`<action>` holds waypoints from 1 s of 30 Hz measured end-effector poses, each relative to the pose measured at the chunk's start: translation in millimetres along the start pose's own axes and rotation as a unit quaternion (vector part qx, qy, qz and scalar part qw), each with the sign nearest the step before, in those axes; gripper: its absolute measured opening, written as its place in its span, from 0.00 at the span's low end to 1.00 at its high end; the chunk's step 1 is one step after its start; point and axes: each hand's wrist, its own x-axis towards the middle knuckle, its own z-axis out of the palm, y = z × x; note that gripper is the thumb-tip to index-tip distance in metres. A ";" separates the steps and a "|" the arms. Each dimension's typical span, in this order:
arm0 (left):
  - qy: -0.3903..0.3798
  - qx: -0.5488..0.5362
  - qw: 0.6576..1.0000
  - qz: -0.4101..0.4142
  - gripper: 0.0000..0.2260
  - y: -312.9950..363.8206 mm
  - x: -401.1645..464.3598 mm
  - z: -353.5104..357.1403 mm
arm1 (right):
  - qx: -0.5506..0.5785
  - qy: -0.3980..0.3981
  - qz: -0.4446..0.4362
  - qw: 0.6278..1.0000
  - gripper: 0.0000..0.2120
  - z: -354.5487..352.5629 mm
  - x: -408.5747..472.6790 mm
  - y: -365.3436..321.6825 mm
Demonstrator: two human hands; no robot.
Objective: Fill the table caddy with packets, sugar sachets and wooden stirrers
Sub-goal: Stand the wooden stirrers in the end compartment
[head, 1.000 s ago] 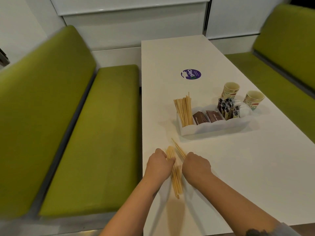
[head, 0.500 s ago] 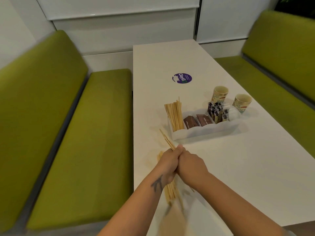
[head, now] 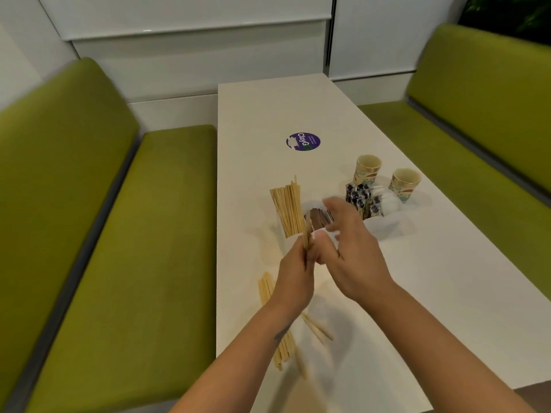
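A few wooden stirrers [head: 307,238] were pinched in the left hand [head: 293,281] at the middle of the frame, just before the white caddy [head: 384,223]. The right hand [head: 353,257] was held loose, fingers spread, nothing gripped. More stirrers [head: 266,289] were left on the table [head: 417,293] below.

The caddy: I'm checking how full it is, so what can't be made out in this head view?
- Caddy front wall and middle compartment: covered by the right hand.
- Stirrers held in the left hand: motion-blurred, uncountable.
- Loose stirrers on the table: partly under the left forearm.
- Sachet print: too small.
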 end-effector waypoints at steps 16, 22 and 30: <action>-0.028 0.091 0.995 -0.006 0.11 -24.4 -3.7 13.8 | -0.112 -0.179 -0.087 0.974 0.12 12.1 6.1 26.9; -0.045 0.117 0.991 0.048 0.11 9.9 31.5 -10.1 | -0.012 -0.192 -0.041 0.980 0.07 -9.7 52.4 5.4; -0.051 0.231 0.968 0.079 0.07 23.8 99.6 -40.7 | -0.057 -0.179 -0.047 0.981 0.09 -0.9 118.6 -8.5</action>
